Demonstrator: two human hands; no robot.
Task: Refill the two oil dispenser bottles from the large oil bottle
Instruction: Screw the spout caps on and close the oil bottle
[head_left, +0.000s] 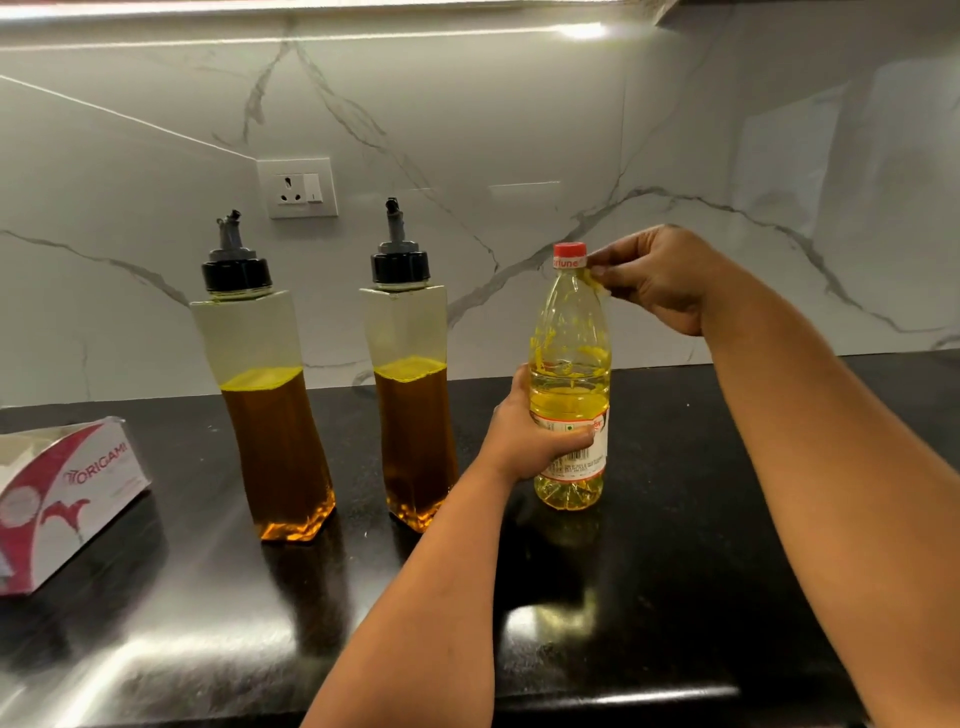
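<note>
Nothing looks poured yet; both dispenser bottles (270, 395) (413, 384) stand capped and roughly half full at the left; the large oil bottle (570, 384) stands upright to their right, red cap (570, 251) on, pointing up; the left hand (535, 431) grips its body, fingers wrapped round the label; the right hand (654, 280) pinches at the cap's neck.

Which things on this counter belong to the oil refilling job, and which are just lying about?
Part of the job:
- large oil bottle, red cap on
- left dispenser bottle
- right dispenser bottle
- left hand, holding the large bottle
- right hand, at its cap

Just lying about:
- tissue box
- wall socket
</note>
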